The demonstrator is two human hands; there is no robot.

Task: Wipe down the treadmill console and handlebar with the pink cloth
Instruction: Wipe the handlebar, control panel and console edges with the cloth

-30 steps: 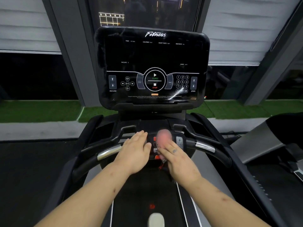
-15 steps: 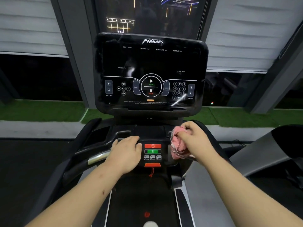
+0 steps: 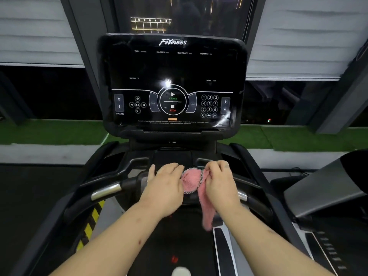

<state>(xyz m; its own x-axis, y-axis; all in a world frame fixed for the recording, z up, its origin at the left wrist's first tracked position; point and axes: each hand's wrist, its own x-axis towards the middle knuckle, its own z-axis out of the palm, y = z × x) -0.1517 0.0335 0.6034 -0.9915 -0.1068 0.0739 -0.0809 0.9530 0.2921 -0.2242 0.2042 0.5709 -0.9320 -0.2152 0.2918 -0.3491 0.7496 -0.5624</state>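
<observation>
Both hands meet at the middle of the handlebar (image 3: 127, 184), low in the centre of the frame. The left hand (image 3: 164, 189) lies flat with fingers straight, seemingly bracing on the centre panel; it grips nothing that I can see. The right hand (image 3: 220, 182) pinches the pink cloth (image 3: 190, 182) in curled fingers, probably gathering it into a pad for wiping. Bunched between the two hands, the cloth looks soft and fluffy, with a grey stitched hem and a loose tail drooping toward the belt (image 3: 169, 240). Above, the console (image 3: 173, 68) is glossy black with printed keys; the bar is matte black with a shiny metal sleeve (image 3: 106, 191).
</observation>
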